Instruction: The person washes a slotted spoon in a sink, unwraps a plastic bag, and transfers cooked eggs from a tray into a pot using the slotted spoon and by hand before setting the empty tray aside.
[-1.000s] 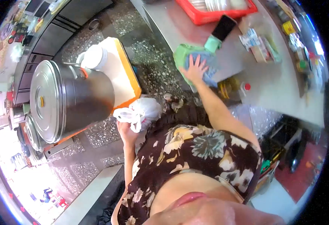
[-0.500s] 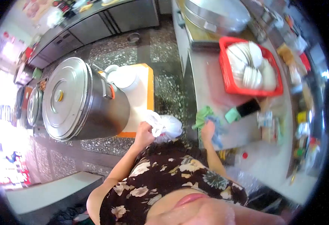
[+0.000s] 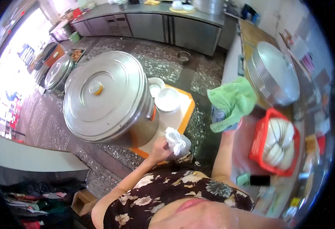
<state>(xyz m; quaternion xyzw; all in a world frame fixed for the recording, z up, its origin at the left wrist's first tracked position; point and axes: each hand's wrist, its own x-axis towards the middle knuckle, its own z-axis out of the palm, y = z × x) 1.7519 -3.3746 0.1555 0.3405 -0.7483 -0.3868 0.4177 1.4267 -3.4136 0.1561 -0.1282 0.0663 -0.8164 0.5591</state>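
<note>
My left hand (image 3: 160, 149) is closed around the gathered top of a white plastic bag (image 3: 177, 143), which hangs in front of my body. What is inside the bag cannot be made out. Out over the counter's edge, my right hand (image 3: 234, 128) grips a green cloth (image 3: 234, 100) together with a blue-grey cloth (image 3: 218, 115) bunched under it. Those cloths hide most of its fingers. Beyond my left hand stands a big lidded metal pot (image 3: 108, 95), and white bowls (image 3: 168, 100) sit beside it on an orange-edged white board.
To the right, a red basket (image 3: 256, 147) of white dishes stands on the counter near a large round metal pan (image 3: 276, 74). A black phone (image 3: 260, 180) lies by the basket. A small metal bowl (image 3: 183, 57) rests on the floor; steel cabinets (image 3: 146, 28) line the back.
My right hand has lifted the cloths off the counter and carried them forward. The bag in my left hand has shifted slightly right in view. My head has turned, moving the whole scene.
</note>
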